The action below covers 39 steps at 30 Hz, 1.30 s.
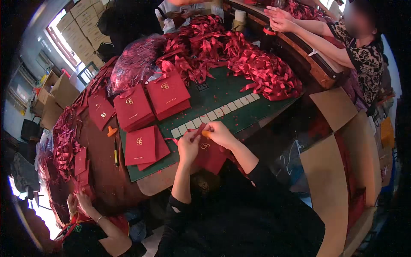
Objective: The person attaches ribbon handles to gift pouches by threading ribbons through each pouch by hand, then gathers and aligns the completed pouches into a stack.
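Note:
My left hand (188,146) is closed, pinching a red ribbon (201,129) above the near edge of the green mat (222,92). My right hand (221,135) is closed beside it at the ribbon's other end, with a small orange object (206,134) at its fingers; its kind is not clear. Below both hands lies a red gift bag (209,155) with a gold logo, partly hidden by my hands and arms. To the left are stacks of similar red bags (140,145), (133,107), (168,92). A row of pale rectangular pieces (212,115) runs across the mat.
Heaps of red ribbons (265,70) cover the table's far side, beside a plastic-wrapped bundle (135,60). An orange piece (112,131) and a pen (116,155) lie at left. An open carton (327,171) stands at right. Co-workers' hands (280,19), (81,204) are at the right and lower left.

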{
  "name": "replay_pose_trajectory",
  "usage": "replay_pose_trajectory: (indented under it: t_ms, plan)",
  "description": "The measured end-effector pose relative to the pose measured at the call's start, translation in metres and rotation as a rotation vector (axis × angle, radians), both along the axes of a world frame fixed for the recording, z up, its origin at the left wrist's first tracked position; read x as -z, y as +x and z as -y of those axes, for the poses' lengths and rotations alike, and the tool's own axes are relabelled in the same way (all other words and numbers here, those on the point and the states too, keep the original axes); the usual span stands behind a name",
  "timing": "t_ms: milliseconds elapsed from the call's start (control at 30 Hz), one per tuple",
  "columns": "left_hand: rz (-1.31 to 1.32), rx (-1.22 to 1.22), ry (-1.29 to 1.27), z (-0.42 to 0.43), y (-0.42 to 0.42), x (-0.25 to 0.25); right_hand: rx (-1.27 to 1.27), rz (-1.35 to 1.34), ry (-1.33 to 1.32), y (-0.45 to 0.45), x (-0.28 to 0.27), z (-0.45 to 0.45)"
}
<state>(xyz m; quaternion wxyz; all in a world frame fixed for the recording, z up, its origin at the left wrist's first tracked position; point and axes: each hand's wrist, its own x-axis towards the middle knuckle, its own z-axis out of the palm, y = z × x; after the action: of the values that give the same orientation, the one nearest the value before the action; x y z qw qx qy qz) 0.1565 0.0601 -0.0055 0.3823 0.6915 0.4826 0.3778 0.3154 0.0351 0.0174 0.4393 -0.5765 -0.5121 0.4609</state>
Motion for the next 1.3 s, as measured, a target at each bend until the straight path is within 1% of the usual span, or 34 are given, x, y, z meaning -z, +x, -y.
replay_pose_trajectory:
  t_ms: [67, 133, 200, 233, 267, 333, 467, 533, 600, 700, 767, 833, 867, 933, 967, 1100, 1200, 1267, 1300]
  plan:
    - [0.003, 0.003, 0.0, -0.001, -0.001, 0.001, -0.002, -0.002, 0.018, 0.0, 0.001, 0.0]
    - [0.025, -0.002, -0.052, 0.002, 0.0, -0.006, -0.007, -0.005, 0.034, 0.0, 0.006, -0.001]
    - [0.049, 0.001, -0.056, 0.001, 0.001, -0.005, -0.008, 0.07, 0.107, 0.0, 0.01, -0.002]
    - [0.073, 0.008, -0.065, 0.001, 0.002, -0.004, -0.011, 0.016, 0.107, -0.001, 0.009, 0.0]
    - [0.075, 0.01, -0.062, 0.001, 0.002, -0.003, -0.009, 0.018, 0.111, -0.001, 0.008, 0.0]
    - [-0.025, 0.009, -0.051, 0.004, 0.002, -0.01, 0.009, 0.099, 0.106, -0.002, 0.007, 0.001]
    - [0.001, -0.006, 0.029, -0.003, 0.0, 0.014, 0.048, 0.182, 0.146, -0.009, 0.009, 0.006]
    - [-0.001, -0.05, 0.033, 0.0, 0.002, 0.011, 0.134, 0.369, 0.273, -0.015, 0.005, 0.014]
    - [-0.004, -0.05, 0.033, 0.001, 0.003, 0.009, 0.124, 0.347, 0.262, -0.016, 0.011, 0.015]
    - [-0.004, -0.041, 0.025, 0.0, 0.002, 0.011, 0.178, 0.451, 0.316, -0.022, 0.013, 0.015]
    - [-0.001, -0.025, 0.029, -0.002, 0.0, 0.014, 0.199, 0.454, 0.352, -0.023, 0.022, 0.015]
    - [-0.069, -0.038, 0.056, 0.001, 0.001, 0.004, 0.204, 0.463, 0.376, -0.024, 0.021, 0.017]
    - [-0.075, -0.056, 0.03, 0.004, 0.002, 0.0, 0.21, 0.464, 0.383, -0.024, 0.02, 0.018]
    - [-0.046, -0.042, 0.038, 0.0, 0.001, 0.01, 0.167, 0.5, 0.466, -0.022, 0.02, 0.022]
    - [-0.019, -0.031, 0.035, -0.003, 0.0, 0.015, 0.126, 0.54, 0.444, -0.021, 0.022, 0.023]
    - [-0.013, -0.018, 0.03, -0.003, 0.001, 0.014, 0.133, 0.585, 0.484, -0.024, 0.016, 0.025]
    - [-0.055, -0.029, 0.012, -0.003, 0.0, 0.012, 0.198, 0.616, 0.557, -0.027, 0.011, 0.023]
    - [-0.041, -0.02, 0.022, -0.003, -0.001, 0.012, 0.232, 0.745, 0.66, -0.026, 0.015, 0.02]
    - [-0.027, -0.007, 0.032, -0.003, -0.001, 0.012, 0.232, 0.746, 0.663, -0.024, 0.014, 0.02]
